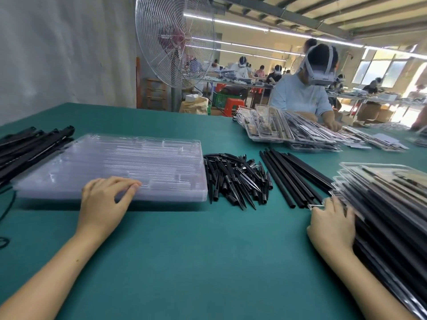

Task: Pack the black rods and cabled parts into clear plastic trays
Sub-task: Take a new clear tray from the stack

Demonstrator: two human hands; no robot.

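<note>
Left hand (pixel 104 197) lies open, fingers relaxed on the near edge of the stack of empty clear plastic trays (pixel 115 162) toward the green bench's (pixel 184 250) left edge. Right hand (pixel 332 225) grips a corner of the pile of filled clear trays (pixel 381 195) at the right edge. Long black rods (pixel 293 179) and a heap of short black pointed parts (pixel 235 179) lie between them.

**Green table, loaded from edge to edge**

A green table (pixel 175 250) is carrying everything. Long black parts (pixel 30 146) are lying at the left edge, touching a stack of empty trays (pixel 115 162). Just right of the stack, spikes (pixel 235 179) are sitting in a heap, and beside them rods (pixel 293 176) are lying side by side. At the right edge, filled trays (pixel 381 192) are sitting stacked. More trays (pixel 288 132) are spreading across the upper right. A cable (pixel 11 202) is trailing at the lower left.
</note>
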